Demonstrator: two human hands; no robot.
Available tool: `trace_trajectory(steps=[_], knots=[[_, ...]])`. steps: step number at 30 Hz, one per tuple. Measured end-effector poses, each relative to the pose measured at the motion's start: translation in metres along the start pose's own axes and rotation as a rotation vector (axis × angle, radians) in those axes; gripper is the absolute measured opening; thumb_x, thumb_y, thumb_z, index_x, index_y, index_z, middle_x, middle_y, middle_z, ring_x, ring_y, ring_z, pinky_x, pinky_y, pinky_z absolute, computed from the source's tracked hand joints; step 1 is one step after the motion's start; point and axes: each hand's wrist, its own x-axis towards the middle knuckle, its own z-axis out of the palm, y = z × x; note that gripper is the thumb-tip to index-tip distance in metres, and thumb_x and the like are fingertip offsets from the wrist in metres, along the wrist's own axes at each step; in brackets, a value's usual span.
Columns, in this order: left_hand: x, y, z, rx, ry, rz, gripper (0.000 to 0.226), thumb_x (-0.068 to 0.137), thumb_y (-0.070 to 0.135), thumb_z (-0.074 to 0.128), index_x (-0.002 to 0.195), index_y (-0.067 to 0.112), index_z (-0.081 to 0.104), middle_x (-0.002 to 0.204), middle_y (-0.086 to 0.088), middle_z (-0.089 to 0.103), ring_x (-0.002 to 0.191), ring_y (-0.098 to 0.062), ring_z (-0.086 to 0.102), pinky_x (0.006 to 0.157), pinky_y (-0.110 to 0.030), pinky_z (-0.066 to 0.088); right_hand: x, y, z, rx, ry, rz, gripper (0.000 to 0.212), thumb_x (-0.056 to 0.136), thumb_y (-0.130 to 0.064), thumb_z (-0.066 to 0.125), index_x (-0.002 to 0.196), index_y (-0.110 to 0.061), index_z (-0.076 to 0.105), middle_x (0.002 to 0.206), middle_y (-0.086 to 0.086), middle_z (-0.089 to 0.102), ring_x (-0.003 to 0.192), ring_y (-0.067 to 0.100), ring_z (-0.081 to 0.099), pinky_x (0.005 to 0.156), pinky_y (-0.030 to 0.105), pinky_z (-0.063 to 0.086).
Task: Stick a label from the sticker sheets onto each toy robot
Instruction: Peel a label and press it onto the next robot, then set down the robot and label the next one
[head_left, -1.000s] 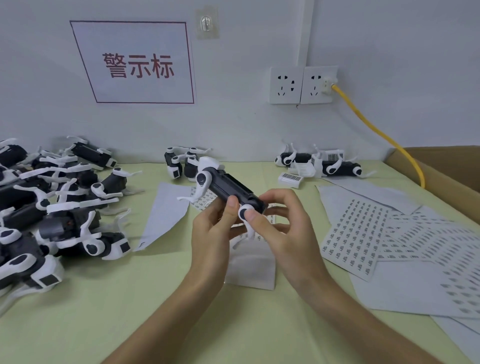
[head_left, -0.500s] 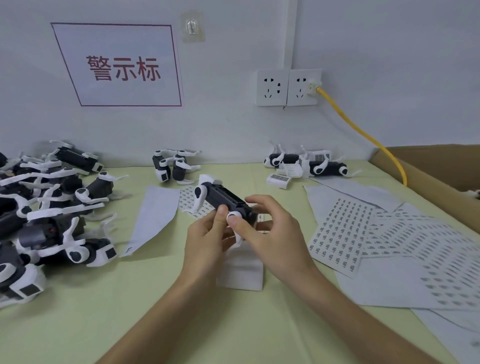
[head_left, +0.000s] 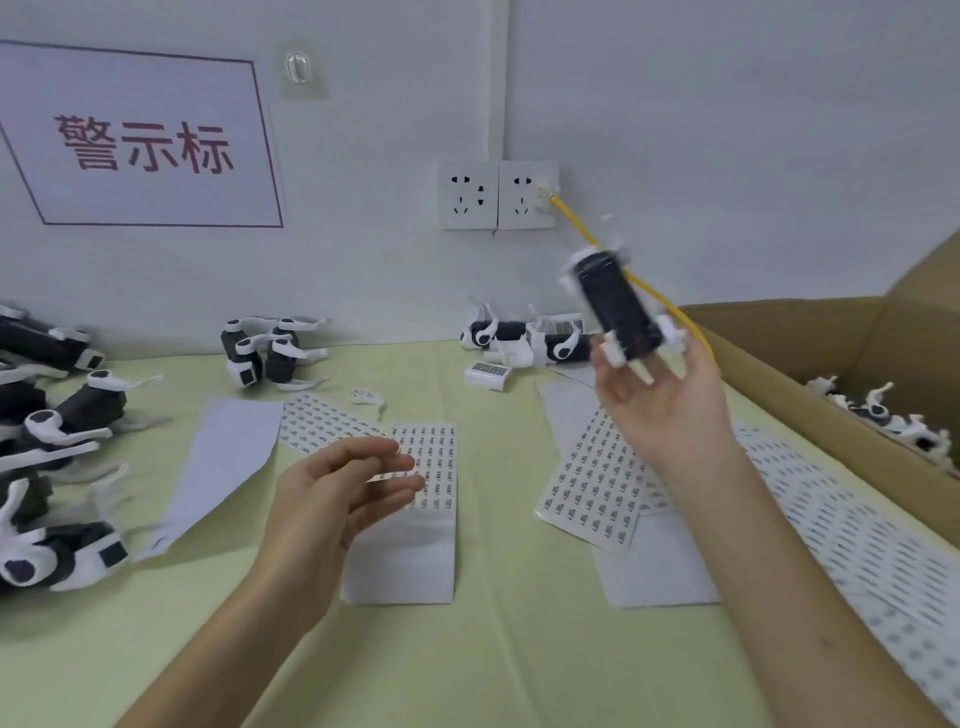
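A black toy robot with white legs is in the air, blurred, just above the straight, spread fingertips of my right hand, raised near the cardboard box. Whether the fingers still touch it is unclear. My left hand hovers with relaxed fingers and holds nothing, over the near sticker sheet of small printed labels. More sticker sheets lie to the right.
Several toy robots are piled at the left, and others stand by the wall. Some lie inside the box. A small barcoded carton, a loose white part and a yellow cable are also here.
Both hands held the robot over the centre sheet. My left hand has let go and my right hand has swung the robot up and right toward the box, fingers opening.
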Motion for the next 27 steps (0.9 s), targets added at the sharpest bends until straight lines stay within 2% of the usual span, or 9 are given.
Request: trace_trajectory(steps=[2,5,9,13,17,19,22,24,27], knots=[[0.0,-0.002,0.001,0.002,-0.001,-0.007,0.022,0.101,-0.009,0.048,0.1,-0.003,0.069,0.087,-0.018,0.077,0.077,-0.03,0.078,0.063,-0.024,0.061,0.004,-0.031,-0.011,0.321,-0.1,-0.181,0.055,0.108,-0.044,0.037,0.139,0.0,0.05,0.126,0.028,0.064,0.108,0.039,0.071,0.089,0.042,0.058],[-0.001,-0.003,0.002,0.009,-0.007,-0.006,0.022,0.101,-0.009,0.048,0.099,-0.004,0.069,0.086,-0.018,0.077,0.075,-0.03,0.077,0.063,-0.025,0.061,0.01,-0.053,-0.032,0.31,-0.053,-0.285,0.055,0.111,-0.04,0.025,0.152,-0.004,0.034,0.135,0.024,0.06,0.118,0.035,0.066,0.099,0.041,0.053],[-0.001,-0.004,0.002,0.065,-0.013,0.02,0.024,0.101,-0.008,0.049,0.095,-0.001,0.071,0.087,-0.017,0.076,0.071,-0.027,0.074,0.062,-0.025,0.061,0.017,-0.029,-0.035,-0.03,0.19,-0.208,0.028,0.106,-0.021,0.043,0.125,-0.007,0.059,0.124,0.015,0.07,0.094,0.023,0.077,0.078,0.028,0.056],[0.001,-0.008,0.001,0.238,0.0,0.113,0.03,0.099,-0.01,0.048,0.088,0.003,0.073,0.082,-0.014,0.076,0.062,-0.022,0.068,0.058,-0.025,0.059,0.031,0.005,-0.024,-0.463,0.296,-0.197,0.013,0.099,-0.01,0.058,0.109,-0.009,0.066,0.109,0.012,0.074,0.077,0.02,0.075,0.068,0.025,0.054],[0.001,-0.018,0.005,0.491,-0.04,0.194,0.036,0.093,-0.014,0.047,0.079,0.006,0.073,0.076,-0.009,0.075,0.058,-0.019,0.066,0.058,-0.027,0.056,0.064,0.029,-0.013,-0.923,0.235,-0.242,0.038,0.101,-0.018,0.061,0.138,-0.012,0.051,0.109,0.0,0.065,0.084,0.022,0.073,0.072,0.031,0.056],[0.0,-0.022,0.009,0.603,-0.05,0.243,0.038,0.089,-0.014,0.046,0.076,0.01,0.072,0.074,-0.005,0.074,0.056,-0.016,0.065,0.058,-0.025,0.053,0.085,0.031,-0.009,-1.165,0.187,-0.338,0.053,0.101,-0.023,0.061,0.149,-0.014,0.04,0.132,0.003,0.061,0.104,0.026,0.069,0.089,0.04,0.057],[-0.001,-0.022,0.011,0.636,-0.042,0.257,0.038,0.087,-0.013,0.046,0.074,0.013,0.071,0.073,-0.002,0.074,0.053,-0.015,0.064,0.054,-0.02,0.049,0.118,0.029,-0.006,-1.455,0.118,-0.371,0.079,0.099,-0.021,0.065,0.161,-0.015,0.016,0.162,0.007,0.033,0.141,0.031,0.044,0.114,0.047,0.04],[0.0,-0.021,0.01,0.606,-0.029,0.239,0.038,0.087,-0.013,0.045,0.073,0.012,0.071,0.072,-0.002,0.074,0.052,-0.015,0.063,0.052,-0.021,0.049,0.135,0.029,-0.005,-1.446,0.069,-0.304,0.085,0.097,-0.019,0.067,0.162,-0.017,0.012,0.162,0.005,0.03,0.139,0.028,0.045,0.107,0.044,0.047],[0.003,-0.022,0.009,0.586,-0.026,0.223,0.038,0.087,-0.014,0.045,0.073,0.011,0.071,0.071,-0.003,0.073,0.051,-0.016,0.062,0.051,-0.022,0.049,0.151,0.029,-0.005,-1.405,0.07,-0.306,0.068,0.096,-0.013,0.068,0.154,-0.011,0.033,0.146,0.009,0.045,0.113,0.022,0.056,0.09,0.04,0.055]])
